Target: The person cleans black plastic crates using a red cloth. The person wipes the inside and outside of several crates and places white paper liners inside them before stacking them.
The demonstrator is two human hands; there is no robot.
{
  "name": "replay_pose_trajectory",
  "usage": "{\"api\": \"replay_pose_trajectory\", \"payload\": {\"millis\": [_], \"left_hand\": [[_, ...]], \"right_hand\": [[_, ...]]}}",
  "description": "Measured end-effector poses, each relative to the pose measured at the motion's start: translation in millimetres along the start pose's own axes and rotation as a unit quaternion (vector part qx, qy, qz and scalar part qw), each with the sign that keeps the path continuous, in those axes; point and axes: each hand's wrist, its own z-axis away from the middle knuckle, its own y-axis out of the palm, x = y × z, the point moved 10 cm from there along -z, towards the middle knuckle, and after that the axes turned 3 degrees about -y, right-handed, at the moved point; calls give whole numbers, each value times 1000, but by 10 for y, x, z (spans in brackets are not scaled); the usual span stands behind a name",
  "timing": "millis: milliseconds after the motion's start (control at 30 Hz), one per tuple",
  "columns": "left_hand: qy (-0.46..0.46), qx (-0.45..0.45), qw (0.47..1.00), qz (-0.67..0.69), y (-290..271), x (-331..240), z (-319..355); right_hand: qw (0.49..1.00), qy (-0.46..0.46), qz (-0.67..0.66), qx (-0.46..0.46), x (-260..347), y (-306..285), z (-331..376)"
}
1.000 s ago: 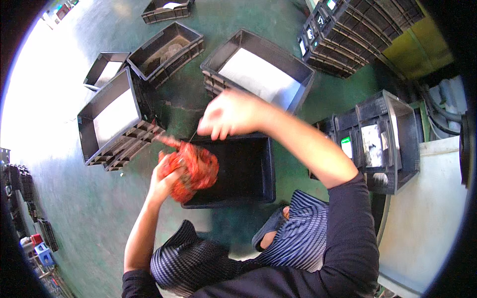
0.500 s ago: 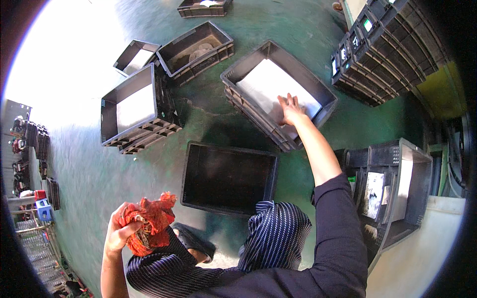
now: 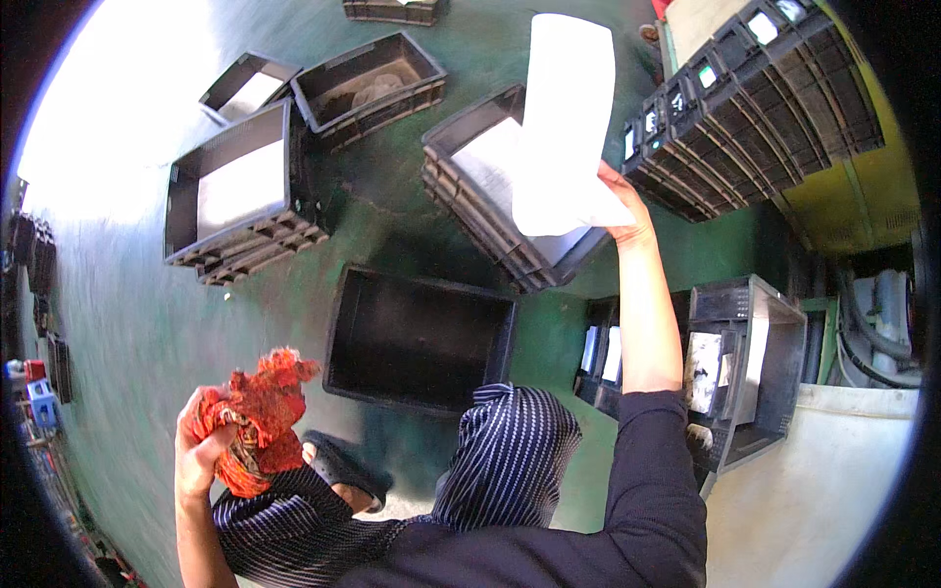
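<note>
Lifted since half a second ago, the white sheet (image 3: pixel 561 127) is now hanging above the stacked crate (image 3: pixel 490 211) at one o'clock — the right hand (image 3: pixel 619 201) is pinching its lower edge. At eight o'clock, the left hand (image 3: pixel 201 446) is gripping a red cloth (image 3: pixel 260 421) beside the empty black crate (image 3: pixel 420 338).

Warehouse or workshop: green floor (image 3: pixel 147 323), stacked black crates (image 3: pixel 755 98).

- white sheet (image 3: pixel 564 127) — hides part of the stacked grey crate (image 3: pixel 470 196) and the right hand's (image 3: pixel 622 201) fingers
- red cloth (image 3: pixel 257 423) covers the left hand's (image 3: pixel 196 446) fingertips
- top-edge crate (image 3: pixel 392 10) cut off
- left-rim items (image 3: pixel 34 387) — too small to tell
</note>
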Motion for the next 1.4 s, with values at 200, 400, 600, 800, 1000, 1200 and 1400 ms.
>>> {"api": "replay_pose_trajectory", "payload": {"millis": [200,400,600,800,1000,1200,1400], "left_hand": [[10,-4,1000,-3,-254,166,36],[0,-27,999,-23,-512,435,62],[-9,-82,997,-8,-811,668,197],[12,-140,990,11,-947,720,269],[4,-121,993,-19,-833,670,177],[-7,-145,989,-35,-948,757,275],[2,-142,989,-51,-914,707,261]], "right_hand": [[924,269,101,252,-1551,1245,596],[858,471,-63,196,-2965,897,1271],[726,103,679,-8,-1970,409,362],[755,-133,571,293,-2274,1986,892],[509,114,768,372,-3799,887,1318],[590,68,757,273,-3829,1026,1216],[553,184,764,278,-3842,740,1228]]}}
